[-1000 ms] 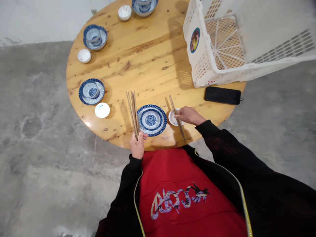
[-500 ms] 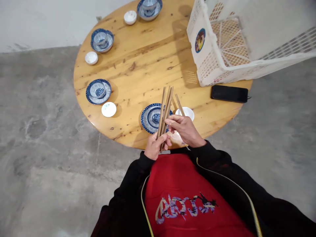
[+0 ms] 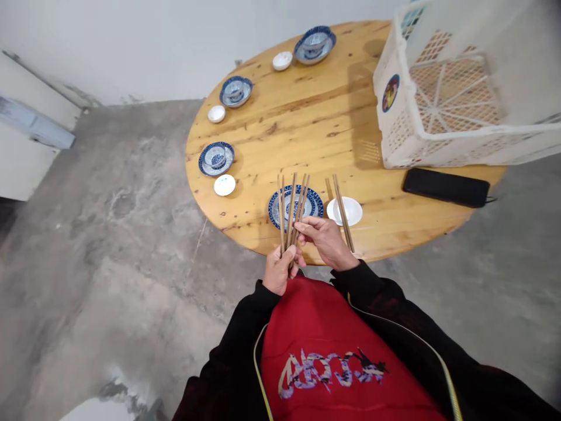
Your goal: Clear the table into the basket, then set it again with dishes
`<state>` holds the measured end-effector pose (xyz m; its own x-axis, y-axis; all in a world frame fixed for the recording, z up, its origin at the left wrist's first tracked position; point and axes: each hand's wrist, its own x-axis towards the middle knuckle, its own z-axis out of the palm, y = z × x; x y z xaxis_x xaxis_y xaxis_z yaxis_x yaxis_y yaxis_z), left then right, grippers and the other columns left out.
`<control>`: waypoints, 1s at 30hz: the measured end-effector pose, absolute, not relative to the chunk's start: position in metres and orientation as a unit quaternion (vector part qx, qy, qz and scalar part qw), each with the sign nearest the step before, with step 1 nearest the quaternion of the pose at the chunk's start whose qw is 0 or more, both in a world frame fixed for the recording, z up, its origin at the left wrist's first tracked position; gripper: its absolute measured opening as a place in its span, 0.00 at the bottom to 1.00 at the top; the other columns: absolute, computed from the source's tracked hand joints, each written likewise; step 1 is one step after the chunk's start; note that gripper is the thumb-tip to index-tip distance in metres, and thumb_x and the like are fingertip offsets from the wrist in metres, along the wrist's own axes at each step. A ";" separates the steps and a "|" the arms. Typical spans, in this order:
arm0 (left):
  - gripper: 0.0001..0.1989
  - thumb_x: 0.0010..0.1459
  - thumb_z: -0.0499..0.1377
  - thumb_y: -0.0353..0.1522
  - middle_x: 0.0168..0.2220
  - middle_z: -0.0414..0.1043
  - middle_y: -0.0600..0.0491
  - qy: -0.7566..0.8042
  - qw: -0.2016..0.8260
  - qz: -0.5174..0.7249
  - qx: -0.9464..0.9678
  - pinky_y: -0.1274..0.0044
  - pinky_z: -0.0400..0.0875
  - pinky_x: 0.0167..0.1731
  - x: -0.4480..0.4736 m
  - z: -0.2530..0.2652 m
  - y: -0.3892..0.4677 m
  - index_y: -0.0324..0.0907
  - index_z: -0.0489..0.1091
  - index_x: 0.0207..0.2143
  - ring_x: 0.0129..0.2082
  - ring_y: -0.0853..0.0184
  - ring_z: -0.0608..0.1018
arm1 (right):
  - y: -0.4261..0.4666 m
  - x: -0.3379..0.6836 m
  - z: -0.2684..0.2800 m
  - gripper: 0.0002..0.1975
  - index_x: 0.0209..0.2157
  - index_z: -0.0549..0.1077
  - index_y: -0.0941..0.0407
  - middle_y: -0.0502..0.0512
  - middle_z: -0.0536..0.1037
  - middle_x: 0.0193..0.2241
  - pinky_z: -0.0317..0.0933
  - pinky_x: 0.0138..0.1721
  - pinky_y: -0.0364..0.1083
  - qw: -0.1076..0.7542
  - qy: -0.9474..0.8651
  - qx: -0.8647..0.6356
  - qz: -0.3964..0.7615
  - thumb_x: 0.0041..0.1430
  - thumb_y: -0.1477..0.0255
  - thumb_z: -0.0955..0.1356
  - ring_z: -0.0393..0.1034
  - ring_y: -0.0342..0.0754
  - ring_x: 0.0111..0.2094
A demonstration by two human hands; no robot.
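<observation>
My left hand (image 3: 280, 271) is closed around the lower ends of several wooden chopsticks (image 3: 292, 202), which fan out upward in small groups. With thumb and fingers, my right hand (image 3: 326, 241) pinches the rightmost sticks of that bunch. Behind the sticks, partly covered by them, lies a blue-and-white plate (image 3: 316, 202) near the table's front edge. To its right stands a small white bowl (image 3: 356, 211). A separate pair of chopsticks (image 3: 343, 213) leans across this bowl, just right of my right hand and apart from it.
Around the left and back of the round wooden table (image 3: 307, 134) stand blue-and-white dish sets (image 3: 205, 161), each beside a small white bowl (image 3: 225, 185). A big white plastic crate (image 3: 401, 140) sits at the right, with a black phone (image 3: 446, 187) in front.
My view has swung left, so the table appears farther right. The bunched chopsticks have spread into groups in my hands. The pair at the white bowl now shows more fully.
</observation>
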<state>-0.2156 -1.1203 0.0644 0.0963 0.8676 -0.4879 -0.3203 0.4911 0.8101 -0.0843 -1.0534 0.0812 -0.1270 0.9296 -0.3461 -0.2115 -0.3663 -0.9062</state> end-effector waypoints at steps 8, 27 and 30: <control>0.29 0.55 0.62 0.58 0.23 0.74 0.55 0.613 0.607 0.438 0.253 0.80 0.48 0.12 -0.223 0.048 -1.183 0.40 0.67 0.35 0.11 0.77 0.61 | -1.099 -0.103 0.048 0.27 0.21 0.68 0.54 0.49 0.71 0.16 0.58 0.20 0.42 0.364 -0.374 -0.490 0.698 0.44 0.48 0.79 0.64 0.42 0.17; 0.17 0.59 0.62 0.45 0.22 0.69 0.57 0.659 0.503 0.457 0.323 0.80 0.52 0.18 -0.447 0.060 -1.143 0.41 0.67 0.30 0.16 0.76 0.60 | -1.060 -0.306 0.048 0.27 0.30 0.78 0.57 0.47 0.72 0.21 0.67 0.25 0.41 0.449 -0.288 -0.463 0.708 0.37 0.52 0.82 0.66 0.39 0.22; 0.16 0.60 0.61 0.44 0.23 0.71 0.56 0.657 0.507 0.432 0.353 0.80 0.54 0.19 -0.495 0.054 -1.131 0.40 0.68 0.31 0.17 0.76 0.62 | -1.051 -0.343 0.043 0.28 0.26 0.76 0.58 0.48 0.71 0.21 0.69 0.25 0.41 0.453 -0.279 -0.480 0.698 0.33 0.50 0.83 0.66 0.40 0.22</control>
